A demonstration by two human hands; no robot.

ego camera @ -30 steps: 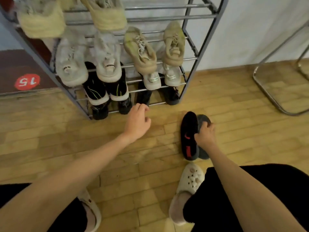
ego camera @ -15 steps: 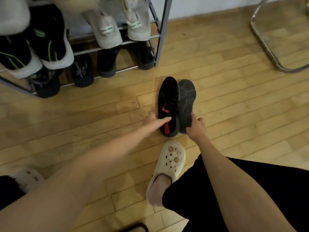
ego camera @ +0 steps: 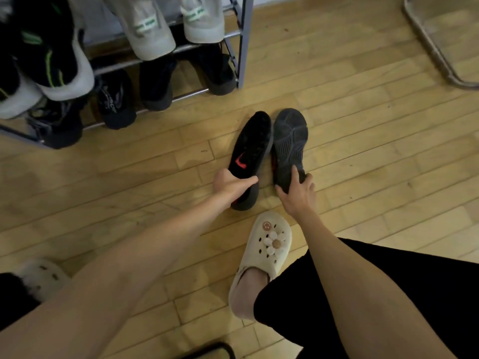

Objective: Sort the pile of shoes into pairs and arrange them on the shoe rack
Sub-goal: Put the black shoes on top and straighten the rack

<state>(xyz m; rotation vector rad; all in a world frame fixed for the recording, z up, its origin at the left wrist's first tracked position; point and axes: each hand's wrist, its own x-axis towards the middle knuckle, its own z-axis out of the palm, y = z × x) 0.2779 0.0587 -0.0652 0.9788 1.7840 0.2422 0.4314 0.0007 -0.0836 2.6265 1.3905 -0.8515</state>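
our left hand (ego camera: 232,183) curled round the black sneaker (ego camera: 252,149) with the red swoosh; our right hand (ego camera: 298,193) gripped its overturned mate (ego camera: 289,141), fingers wrapping the heel.

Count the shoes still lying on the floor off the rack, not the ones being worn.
2: a black shoe gripped by the left hand, and a sole-up shoe gripped by the right hand.

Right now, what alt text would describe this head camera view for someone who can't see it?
A person's left hand grips a black shoe with a red mark while the right hand grips its sole-up mate on the wooden floor, beside a shoe rack holding several pairs.
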